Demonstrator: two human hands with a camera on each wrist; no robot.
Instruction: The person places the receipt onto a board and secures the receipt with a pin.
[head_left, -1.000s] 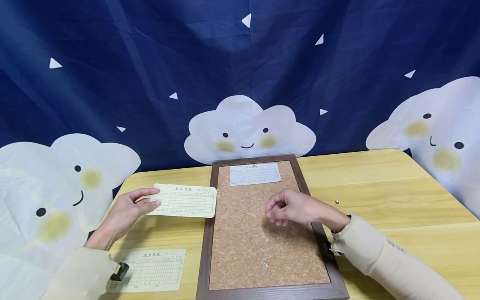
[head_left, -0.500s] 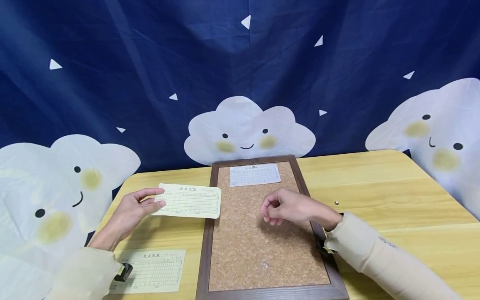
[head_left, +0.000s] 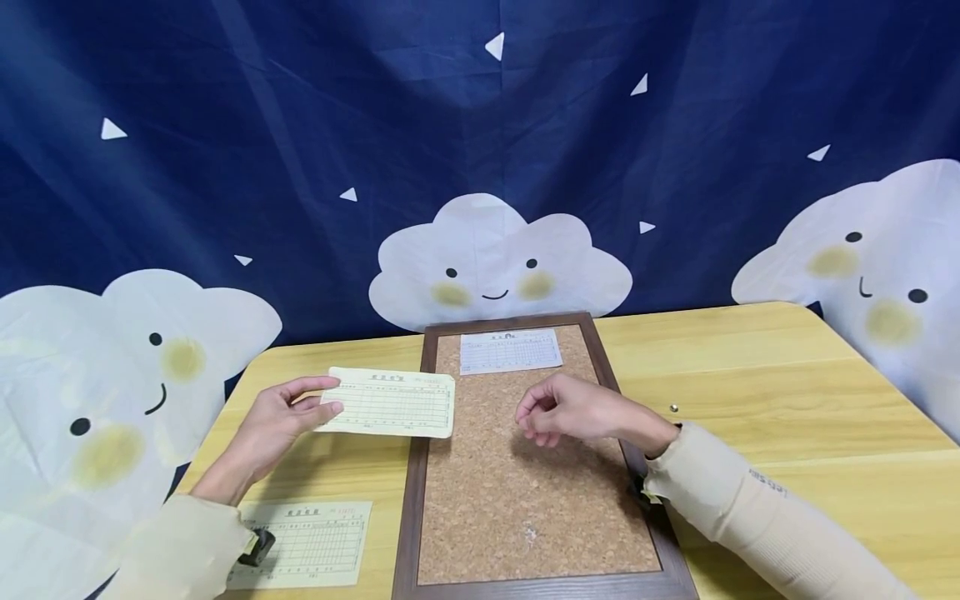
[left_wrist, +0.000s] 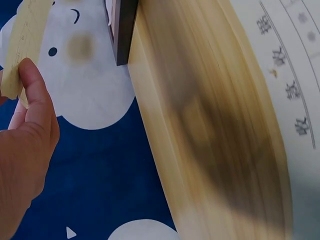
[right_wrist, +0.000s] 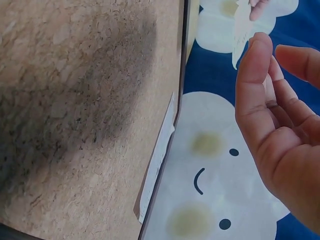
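My left hand point(head_left: 276, 433) pinches a pale yellow printed form point(head_left: 393, 404) by its left end, thumb in front. The form is raised, its right end overlapping the left frame of the corkboard point(head_left: 487, 500) in the head view. In the left wrist view, the form point(left_wrist: 29, 37) shows nearly edge-on above the thumb. My right hand point(head_left: 577, 408) hovers over the middle of the corkboard, fingers loosely curled with nothing visible in them. The right wrist view shows a gap between its fingertips. A whitish printed slip point(head_left: 510, 354) lies at the board's far end.
A second yellow form point(head_left: 322, 542) lies on the wooden table point(head_left: 765, 367) left of the board, partly hidden by my left wrist. To the board's right sits a small shiny metallic piece point(head_left: 673, 408). Behind hangs a blue cloth point(head_left: 300, 125) with clouds.
My left hand has carried the form a little to the right, farther over the board's left edge. My right hand has shifted slightly left, toward the form.
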